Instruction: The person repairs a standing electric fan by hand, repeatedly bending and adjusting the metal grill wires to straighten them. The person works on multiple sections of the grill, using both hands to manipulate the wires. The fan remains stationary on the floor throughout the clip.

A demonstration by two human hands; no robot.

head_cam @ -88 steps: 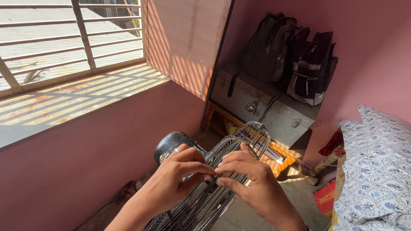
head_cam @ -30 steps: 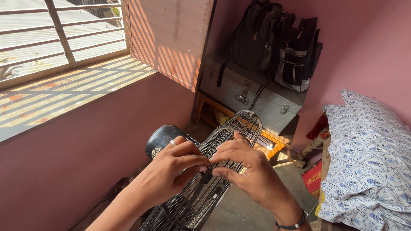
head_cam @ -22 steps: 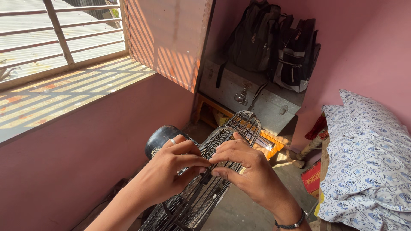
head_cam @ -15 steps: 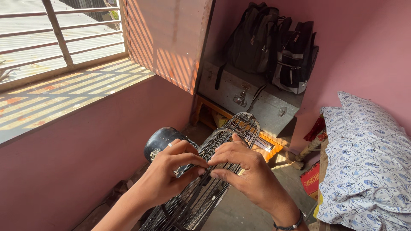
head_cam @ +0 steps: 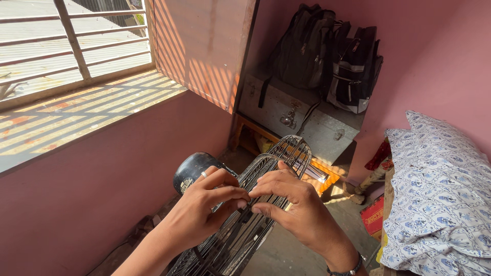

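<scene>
Head view: left hand (head_cam: 204, 207) and right hand (head_cam: 291, 204) met at six o'clock over wire fan guard (head_cam: 266, 204), fingers (head_cam: 232, 197) pressed together, pinching its rim wires. Black motor housing (head_cam: 192, 171) just beside at nine o'clock; grey metal trunk (head_cam: 302, 120) at twelve.

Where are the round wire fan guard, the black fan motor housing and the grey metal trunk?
round wire fan guard (head_cam: 292, 151), head view, upper rim of the wire cage.
black fan motor housing (head_cam: 190, 169), head view, rounded back of the casing.
grey metal trunk (head_cam: 266, 105), head view, front wall left of the latch.
</scene>
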